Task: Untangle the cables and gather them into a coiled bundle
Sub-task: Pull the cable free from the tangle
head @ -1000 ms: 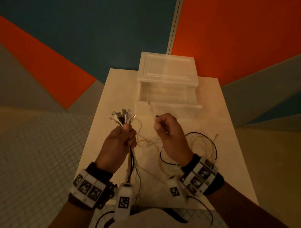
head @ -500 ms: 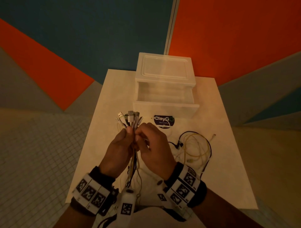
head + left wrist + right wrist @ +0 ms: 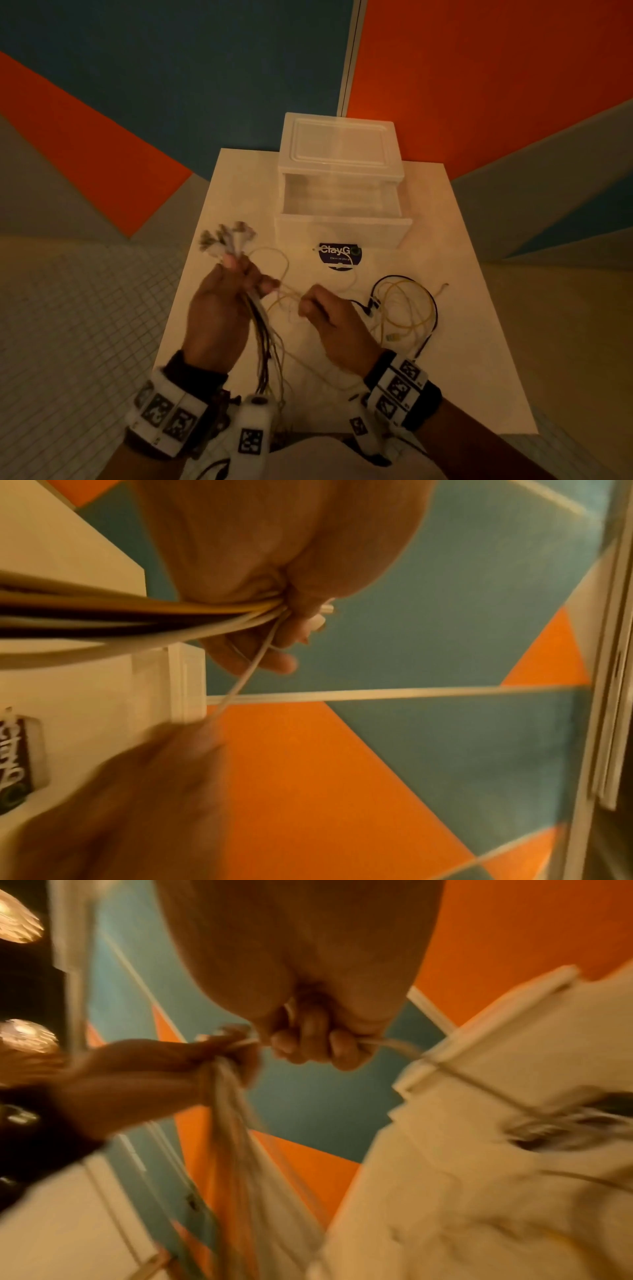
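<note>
A bunch of cables (image 3: 263,329) is clenched in the left hand (image 3: 219,308) above the counter (image 3: 479,359), connector ends fanned out above the fist. The right hand (image 3: 337,323) pinches one pale strand (image 3: 246,674) leading from that bunch. Further loose cables (image 3: 407,308) lie tangled on the counter, right of the hands, near an open drawer box (image 3: 339,192).

We see a white table (image 3: 479,377) bearing an open drawer box (image 3: 339,192) at its far edge, a dark sticker (image 3: 339,255) before it, and loose cables (image 3: 407,308) at right.
</note>
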`<move>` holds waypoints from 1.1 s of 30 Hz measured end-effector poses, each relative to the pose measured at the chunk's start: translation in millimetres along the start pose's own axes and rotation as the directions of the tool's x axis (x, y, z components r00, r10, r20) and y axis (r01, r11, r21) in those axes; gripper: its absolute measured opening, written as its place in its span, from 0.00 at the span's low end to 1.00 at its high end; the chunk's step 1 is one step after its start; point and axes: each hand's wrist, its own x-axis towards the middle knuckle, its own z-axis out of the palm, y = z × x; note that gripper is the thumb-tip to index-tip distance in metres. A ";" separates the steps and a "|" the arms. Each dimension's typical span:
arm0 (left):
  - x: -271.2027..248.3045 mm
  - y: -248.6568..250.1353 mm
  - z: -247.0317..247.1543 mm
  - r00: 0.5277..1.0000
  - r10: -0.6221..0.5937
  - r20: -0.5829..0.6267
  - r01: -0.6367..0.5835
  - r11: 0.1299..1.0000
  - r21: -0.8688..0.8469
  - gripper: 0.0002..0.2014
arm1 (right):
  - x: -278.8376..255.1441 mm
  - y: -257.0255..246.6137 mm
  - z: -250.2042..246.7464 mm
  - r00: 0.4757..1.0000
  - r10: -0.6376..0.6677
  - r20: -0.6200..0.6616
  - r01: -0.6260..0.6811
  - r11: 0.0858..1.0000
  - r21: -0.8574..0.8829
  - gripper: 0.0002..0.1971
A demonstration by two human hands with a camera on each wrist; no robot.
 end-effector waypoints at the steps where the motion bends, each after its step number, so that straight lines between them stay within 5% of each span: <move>1: 3.4 10.3 -7.7 0.999 0.000 0.034 0.003 0.995 -0.104 0.11 | -1.0 25.7 -7.6 0.997 0.061 0.040 -0.060 0.998 -0.034 0.12; 4: 9.4 42.2 -33.1 0.987 0.025 0.162 0.030 0.945 -0.326 0.08 | -1.2 103.6 -39.2 0.952 0.305 0.018 -0.296 0.935 -0.195 0.15; 7: 10.1 55.1 -40.6 0.985 0.004 0.175 0.047 0.958 -0.283 0.06 | 6.9 131.2 -56.3 0.922 0.362 -0.134 -0.384 0.900 -0.206 0.15; 12: 4.6 14.6 -7.0 0.989 -0.150 0.005 0.147 0.975 0.169 0.02 | 29.2 49.7 -45.0 0.922 0.024 -0.387 -0.086 0.986 -0.144 0.13; 16: 0.9 -9.4 24.6 0.984 -0.174 0.034 0.160 0.954 0.252 0.12 | 16.2 -19.0 -24.1 0.940 -0.242 -0.240 0.191 0.958 -0.214 0.08; 18: 2.8 -9.9 34.2 0.987 -0.146 0.063 0.128 0.966 0.225 0.14 | 6.1 -24.0 -14.6 0.955 -0.253 -0.156 0.218 0.953 -0.211 0.09; 22: 5.5 0.4 30.9 0.991 -0.115 0.063 0.100 0.975 0.198 0.12 | -5.3 23.7 -17.5 0.999 -0.025 0.027 0.029 0.984 -0.176 0.11; 25: 4.0 18.4 20.7 0.994 -0.073 0.078 0.064 0.992 0.109 0.14 | -14.3 72.1 -31.7 0.960 0.252 0.125 -0.217 0.947 -0.238 0.11; 28: 4.8 46.2 6.2 0.991 -0.020 0.135 0.032 0.995 -0.090 0.12 | -23.4 127.2 -44.0 0.926 0.365 0.099 -0.301 0.869 -0.394 0.13; 31: 13.2 80.6 -12.1 0.945 0.021 0.327 0.176 0.810 -0.559 0.12 | -27.9 172.1 -62.8 0.847 0.532 0.006 -0.473 0.759 -0.448 0.10; 33: 18.7 99.1 -24.6 0.961 -0.005 0.276 0.188 0.744 -0.641 0.19 | -29.0 183.4 -75.3 0.825 0.557 -0.094 -0.552 0.759 -0.345 0.10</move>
